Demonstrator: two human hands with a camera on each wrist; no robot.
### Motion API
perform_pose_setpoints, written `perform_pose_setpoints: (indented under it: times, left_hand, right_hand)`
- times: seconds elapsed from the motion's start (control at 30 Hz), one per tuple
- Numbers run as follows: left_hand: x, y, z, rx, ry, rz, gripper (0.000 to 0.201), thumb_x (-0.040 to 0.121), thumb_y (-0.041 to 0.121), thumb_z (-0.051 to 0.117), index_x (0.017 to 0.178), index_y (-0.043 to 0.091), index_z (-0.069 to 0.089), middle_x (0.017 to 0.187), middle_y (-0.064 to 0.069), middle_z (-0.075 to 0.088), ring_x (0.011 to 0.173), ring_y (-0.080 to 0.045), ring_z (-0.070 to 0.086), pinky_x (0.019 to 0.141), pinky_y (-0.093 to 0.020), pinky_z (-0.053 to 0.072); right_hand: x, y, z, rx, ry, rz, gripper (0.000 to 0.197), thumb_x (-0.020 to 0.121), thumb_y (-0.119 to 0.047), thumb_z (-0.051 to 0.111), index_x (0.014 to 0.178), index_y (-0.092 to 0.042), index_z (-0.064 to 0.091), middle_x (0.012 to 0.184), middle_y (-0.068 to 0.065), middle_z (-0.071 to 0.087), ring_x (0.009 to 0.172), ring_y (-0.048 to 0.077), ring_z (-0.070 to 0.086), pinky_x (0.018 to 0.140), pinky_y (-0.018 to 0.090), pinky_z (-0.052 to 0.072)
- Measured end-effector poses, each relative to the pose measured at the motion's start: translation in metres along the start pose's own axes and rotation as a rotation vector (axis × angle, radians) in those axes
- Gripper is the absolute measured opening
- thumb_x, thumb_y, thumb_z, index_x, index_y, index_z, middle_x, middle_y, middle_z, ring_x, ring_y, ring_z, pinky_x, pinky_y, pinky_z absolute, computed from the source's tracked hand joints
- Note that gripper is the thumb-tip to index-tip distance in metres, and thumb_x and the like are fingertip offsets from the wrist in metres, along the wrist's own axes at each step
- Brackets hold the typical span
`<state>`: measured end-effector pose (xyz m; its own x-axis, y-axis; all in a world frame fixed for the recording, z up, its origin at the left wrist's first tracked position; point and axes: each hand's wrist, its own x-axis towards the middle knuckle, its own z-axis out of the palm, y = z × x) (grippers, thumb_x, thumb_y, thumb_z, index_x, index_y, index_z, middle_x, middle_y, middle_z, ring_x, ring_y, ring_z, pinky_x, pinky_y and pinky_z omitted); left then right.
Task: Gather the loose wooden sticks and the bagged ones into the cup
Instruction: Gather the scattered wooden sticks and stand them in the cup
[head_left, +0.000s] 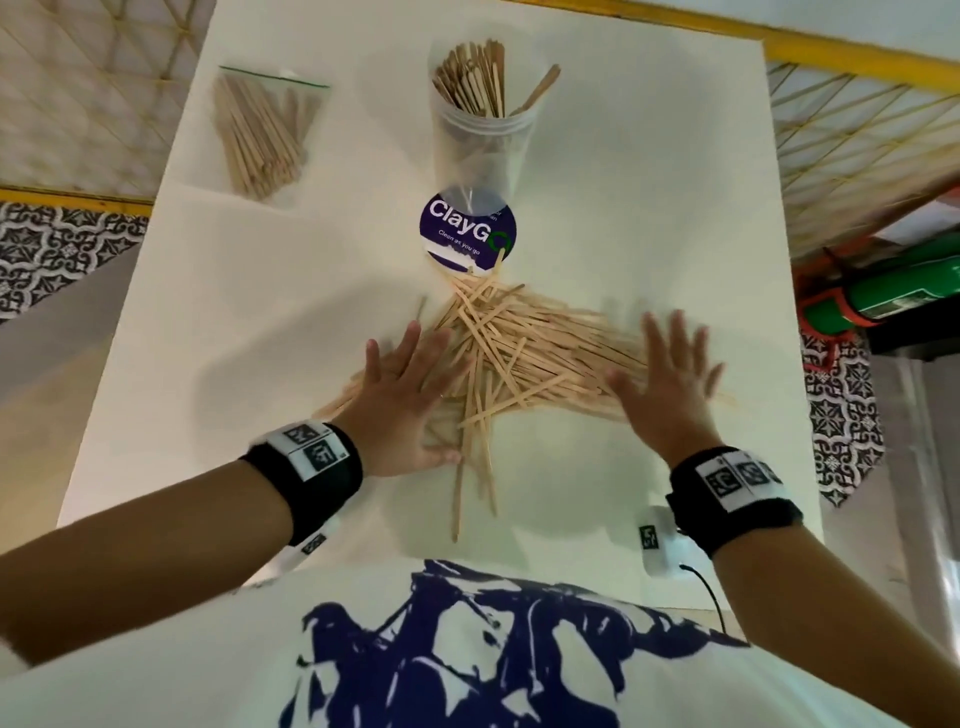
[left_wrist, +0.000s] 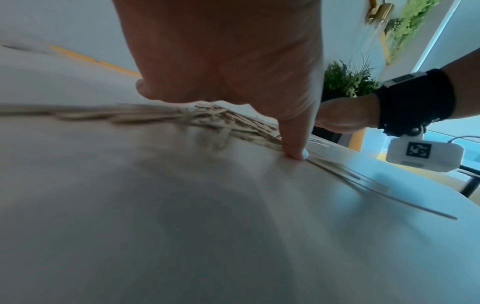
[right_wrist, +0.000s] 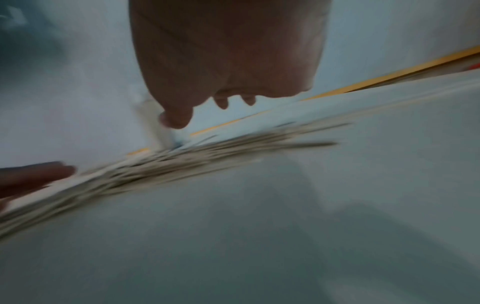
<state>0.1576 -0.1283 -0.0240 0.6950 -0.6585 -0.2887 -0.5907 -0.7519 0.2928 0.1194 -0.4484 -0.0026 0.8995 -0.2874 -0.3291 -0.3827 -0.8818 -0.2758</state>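
Flanking the pile of loose pale wooden sticks (head_left: 524, 353), the left hand (head_left: 400, 395) and right hand (head_left: 670, 384) lie flat, fingers spread, grasping nothing, probably to sweep it together for the clear plastic cup (head_left: 480, 140).

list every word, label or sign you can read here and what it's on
"ClayGo": large white letters on the round purple sticker on the table, in front of the clear plastic cup.
"Clean as you go": small line under it on the same sticker.
More small print at the sticker's upper right: hidden behind the cup, unreadable.
Black-and-white square marker codes on both wristbands and the white wrist device: patterns, no words.
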Motion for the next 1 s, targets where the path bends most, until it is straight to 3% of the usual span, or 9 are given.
perform_pose_setpoints:
  times: [0.07,0.13,0.27,0.37,0.43,0.6,0.77,0.87,1.0]
  left_hand:
    - [0.012,0.012,0.000,0.003,-0.007,-0.044,0.116,0.069,0.076,0.057,0.147,0.037,-0.020,0.157,-0.002,-0.026,0.141,-0.033,-0.030,0.107,-0.071,-0.007]
    - [0.027,0.023,-0.001,0.009,-0.013,-0.084,0.110,0.074,0.076,0.050,0.144,0.038,-0.025,0.155,-0.001,-0.031,0.139,-0.032,-0.034,0.107,-0.071,-0.008]
    - [0.055,0.040,-0.012,0.052,-0.010,-0.193,0.099,0.080,0.075,0.039,0.151,0.029,-0.013,0.157,-0.002,-0.027,0.142,-0.033,-0.028,0.109,-0.069,-0.007]
    - [0.067,0.039,-0.018,0.002,0.008,-0.273,0.104,0.078,0.076,0.042,0.151,0.025,-0.010,0.158,-0.005,-0.023,0.144,-0.036,-0.021,0.109,-0.067,-0.008]
    - [0.064,0.032,-0.020,-0.051,0.034,-0.304,0.110,0.074,0.077,0.048,0.151,0.026,-0.012,0.159,-0.006,-0.021,0.144,-0.036,-0.020,0.109,-0.068,-0.006]
    - [0.032,0.006,-0.023,-0.133,-0.039,-0.423,0.135,0.058,0.075,0.069,0.147,0.031,-0.022,0.156,-0.007,-0.029,0.144,-0.033,-0.023,0.110,-0.067,-0.004]
    - [0.041,-0.005,-0.034,-0.012,-0.043,-0.319,0.145,0.052,0.068,0.077,0.148,0.023,-0.022,0.157,-0.011,-0.025,0.142,-0.036,-0.026,0.113,-0.062,-0.007]
    - [0.072,-0.003,-0.049,0.133,-0.036,-0.189,0.144,0.053,0.069,0.075,0.149,0.018,-0.020,0.160,-0.012,-0.012,0.143,-0.039,-0.022,0.114,-0.061,-0.008]
    - [0.091,-0.006,-0.060,0.253,-0.088,-0.184,0.128,0.064,0.067,0.070,0.151,0.009,-0.004,0.155,-0.015,0.017,0.146,-0.038,-0.002,0.117,-0.056,-0.001]
  right_hand:
    - [-0.002,0.025,0.000,0.109,-0.032,0.263,0.080,0.093,-0.059,0.036,0.154,-0.022,0.000,0.162,0.007,-0.014,0.147,0.030,-0.021,0.115,0.058,-0.014]
    - [-0.006,0.028,0.008,0.148,-0.063,0.315,0.076,0.097,-0.055,0.030,0.154,-0.015,-0.001,0.161,0.012,-0.017,0.146,0.031,-0.022,0.117,0.058,-0.009]
    - [-0.012,-0.017,0.021,0.218,-0.102,0.114,0.078,0.096,-0.056,0.033,0.154,-0.018,-0.002,0.159,0.014,-0.021,0.145,0.032,-0.024,0.117,0.054,-0.012]
    - [-0.027,-0.046,0.030,0.161,-0.156,-0.036,0.119,0.069,-0.081,0.052,0.153,-0.021,-0.009,0.158,0.011,-0.026,0.144,0.032,-0.028,0.110,0.050,-0.019]
    - [-0.037,-0.057,0.038,0.000,-0.182,-0.179,0.137,0.052,-0.090,0.054,0.151,-0.025,-0.016,0.155,0.011,-0.034,0.141,0.035,-0.032,0.107,0.058,-0.019]
    - [-0.007,-0.056,0.026,-0.174,-0.150,-0.285,0.140,0.054,-0.085,0.060,0.149,-0.024,-0.023,0.149,0.009,-0.041,0.140,0.039,-0.032,0.110,0.067,-0.011]
    - [0.043,-0.062,-0.002,-0.221,-0.225,-0.374,0.135,0.060,-0.063,0.078,0.153,-0.015,-0.008,0.162,0.013,-0.003,0.148,0.035,-0.006,0.118,0.056,-0.001]
    - [0.046,-0.074,-0.008,-0.251,-0.181,-0.430,0.116,0.066,-0.047,0.082,0.152,-0.011,0.013,0.149,0.015,0.028,0.136,0.037,0.027,0.112,0.048,0.026]
    - [0.047,-0.079,-0.008,-0.225,-0.130,-0.385,0.078,0.075,-0.032,0.077,0.140,-0.011,0.038,0.132,0.014,0.040,0.121,0.035,0.038,0.098,0.046,0.039]
